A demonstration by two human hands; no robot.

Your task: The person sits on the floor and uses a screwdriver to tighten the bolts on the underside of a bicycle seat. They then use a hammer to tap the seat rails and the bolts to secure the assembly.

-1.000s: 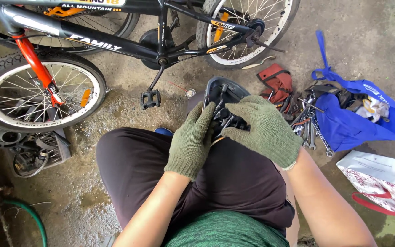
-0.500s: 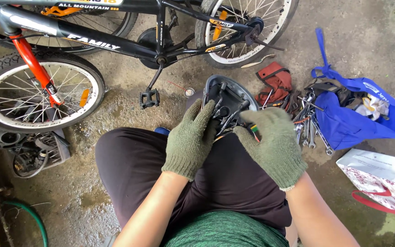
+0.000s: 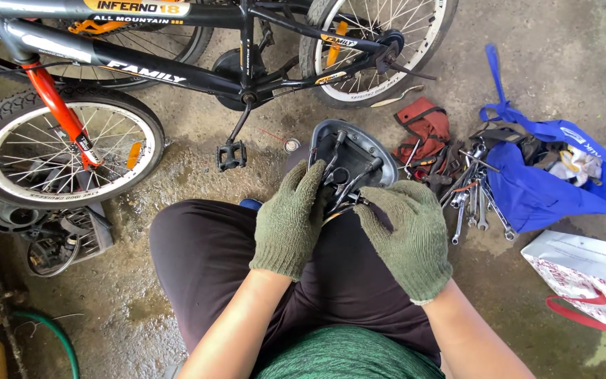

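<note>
Saddle, black, upturned, metal rails showing (image 3: 348, 165), on lap, nose pointing away. Left gloved hand (image 3: 290, 221) clasps near edge; right gloved hand (image 3: 409, 235) curled at rail clamp, grip unclear.

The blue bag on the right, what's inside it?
The blue bag lies open on the concrete. At its mouth show dark tools and a crumpled whitish cloth. Wrenches spill out beside it. Whatever lies deeper is covered by the fabric.

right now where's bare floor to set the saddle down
Free: wet concrete between the pedal and the left knee, and the upper right above the blue bag. Crowded: wrenches and red pouch beside the saddle.
</note>
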